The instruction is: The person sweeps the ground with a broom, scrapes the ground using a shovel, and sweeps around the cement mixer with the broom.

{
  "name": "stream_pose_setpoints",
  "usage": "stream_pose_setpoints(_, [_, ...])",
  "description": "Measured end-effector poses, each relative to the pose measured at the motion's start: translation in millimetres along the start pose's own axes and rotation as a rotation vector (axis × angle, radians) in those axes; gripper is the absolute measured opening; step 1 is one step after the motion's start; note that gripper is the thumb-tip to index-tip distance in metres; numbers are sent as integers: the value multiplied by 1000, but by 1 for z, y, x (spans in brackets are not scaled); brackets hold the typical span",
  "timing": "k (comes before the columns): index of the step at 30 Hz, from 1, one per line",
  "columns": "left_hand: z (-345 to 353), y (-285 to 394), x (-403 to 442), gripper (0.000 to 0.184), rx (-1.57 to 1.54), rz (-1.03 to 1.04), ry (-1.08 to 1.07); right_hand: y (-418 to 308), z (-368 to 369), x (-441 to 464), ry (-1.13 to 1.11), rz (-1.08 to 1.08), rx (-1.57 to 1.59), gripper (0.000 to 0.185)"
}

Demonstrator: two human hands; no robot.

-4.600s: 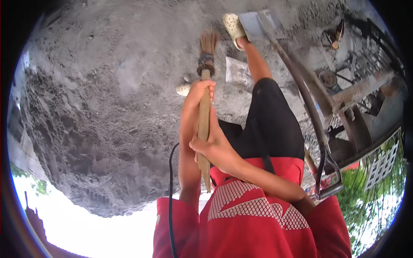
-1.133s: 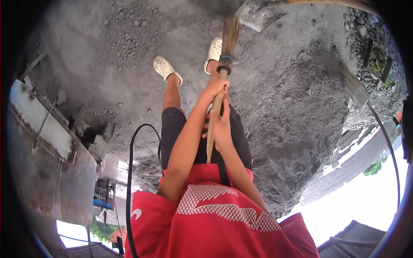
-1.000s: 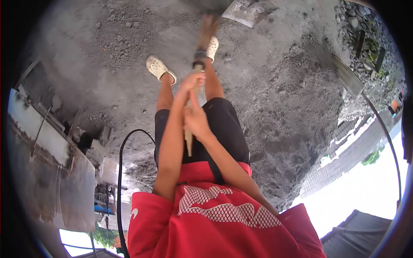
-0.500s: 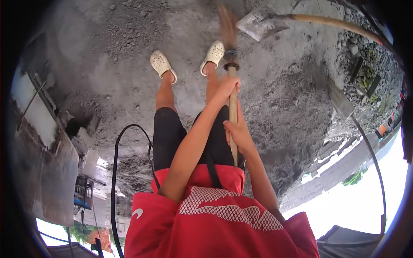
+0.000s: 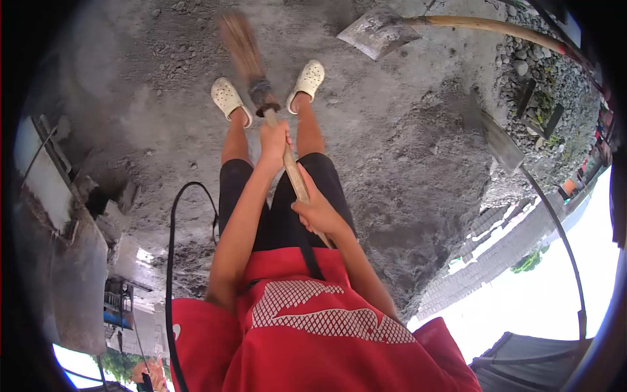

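A broom (image 5: 243, 52) with brown bristles and a wooden handle slants across in front of my legs. My left hand (image 5: 275, 142) is wrapped round the handle just below the dark binding. Farther down, near the handle's pointed end, my right hand (image 5: 317, 213) is closed round the wood. The bristles are slightly blurred and lie over the grey, dusty ground (image 5: 392, 130), beyond my left clog (image 5: 227, 98). My right clog (image 5: 309, 78) is to the right of the binding.
A shovel (image 5: 379, 32) with a wooden handle lies at the top right. Another flat metal blade (image 5: 501, 142) with a thin dark handle is at the right. Rubble and gravel (image 5: 520, 66) lie beyond. Metal sheets (image 5: 78, 281) stand at the left; a black cable (image 5: 171, 261) loops beside me.
The broom head has swung from right to left, past my feet, with both hands still on the handle. Earlier, the view faced another side, with metal frames at the right.
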State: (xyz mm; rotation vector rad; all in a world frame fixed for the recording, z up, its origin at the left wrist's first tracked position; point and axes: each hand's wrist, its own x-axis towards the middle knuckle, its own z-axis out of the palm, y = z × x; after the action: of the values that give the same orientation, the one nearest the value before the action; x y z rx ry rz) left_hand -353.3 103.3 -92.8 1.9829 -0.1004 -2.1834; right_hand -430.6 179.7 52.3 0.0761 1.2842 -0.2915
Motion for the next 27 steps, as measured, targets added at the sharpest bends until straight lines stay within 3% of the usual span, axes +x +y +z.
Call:
stream_pose_setpoints(1, [12, -5, -6, 13, -16, -11, -14, 5, 1, -6, 59, -14, 76, 86])
stream_pose_setpoints(4, [32, -42, 26, 10, 83, -136, -324, 16, 18, 2, 246, -86, 260, 85])
stream_pose_setpoints(7, [34, -48, 65, 9, 212, -170, -482, 23, 14, 49, 364, -148, 162, 85])
stream_pose_setpoints(9, [-8, -38, 92, 9, 45, -184, -438, 16, 17, 74, 214, -97, 136, 82])
stream_pose_setpoints(10, [-34, -17, 84, 13, 188, 5, -316, 20, 28, 91, 98, -85, 152, 83])
stream_pose_setpoints(11, [-64, -7, 93, 16, 201, -25, -194, 6, 52, 93, 55, -69, 128, 86])
stream_pose_setpoints(12, [-102, 8, 100, 17, 196, -65, -318, -8, 78, 95, 12, -54, 104, 89])
stream_pose_setpoints(17, [-160, 111, 11, 17, 201, 88, -5, -42, 156, 77, -168, -341, 157, 89])
stream_pose_setpoints(23, [-159, 175, -25, 14, -291, 240, 78, -110, 126, 53, -274, -323, -176, 78])
stream_pose_setpoints(27, [-140, 195, -16, 18, -788, 83, -274, -148, 115, 15, -77, -378, -788, 76])
